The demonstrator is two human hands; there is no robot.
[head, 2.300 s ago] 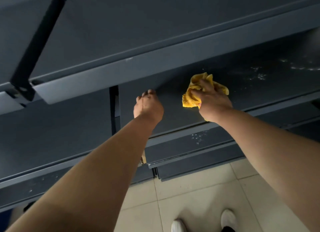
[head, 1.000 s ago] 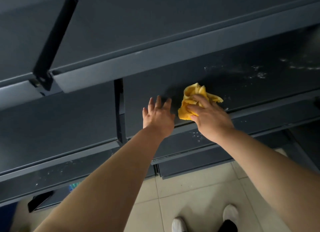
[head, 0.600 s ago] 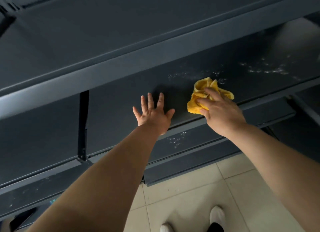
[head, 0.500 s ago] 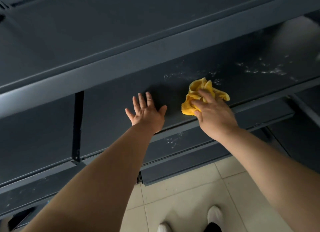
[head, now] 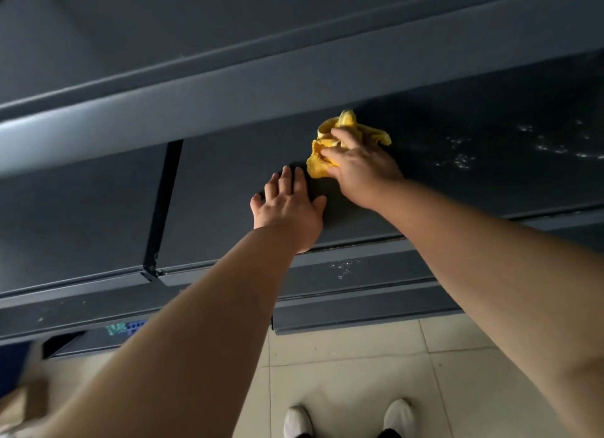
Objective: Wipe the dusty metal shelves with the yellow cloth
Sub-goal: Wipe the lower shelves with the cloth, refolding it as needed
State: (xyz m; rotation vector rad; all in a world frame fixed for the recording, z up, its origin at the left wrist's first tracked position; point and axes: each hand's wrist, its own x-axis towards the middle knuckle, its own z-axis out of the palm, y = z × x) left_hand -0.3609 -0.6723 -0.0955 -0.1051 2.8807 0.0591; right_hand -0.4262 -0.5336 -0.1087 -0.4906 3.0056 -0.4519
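The right hand [head: 362, 172] grips the cloth [head: 344, 125], fingers curled over the bunched yellow fabric and pressing it down on the shelf [head: 490, 189]. The left hand [head: 289, 208] lies flat and wide, fingers straight and close together, holding nothing. It appears to rest palm-down on the same shelf, just left of the cloth and nearer the person, its fingertips almost at the cloth's lower corner but not clearly touching it.

The shelf runs long from left to right, and so the wiping must follow that line. The dust [head: 457, 159] shows as pale specks well to the right of the cloth and at about the same depth. The stretch left of the cloth, around the left hand, looks plain and dark. The right hand is the nearer one to the dust, with nothing between them. I judge that the next stroke is a sideways sweep to the right along the shelf, while the left hand steadies the body.

Above the cloth the front lip of the upper shelf [head: 228, 87] overhangs, so the reach goes in under it. Below the cloth a lower shelf [head: 343, 269] also carries a small patch of specks, not yet wiped. Far left of the cloth stands a dark post [head: 161, 205]. Beneath everything are the tiled floor [head: 343, 365] and two white shoes [head: 297, 421].
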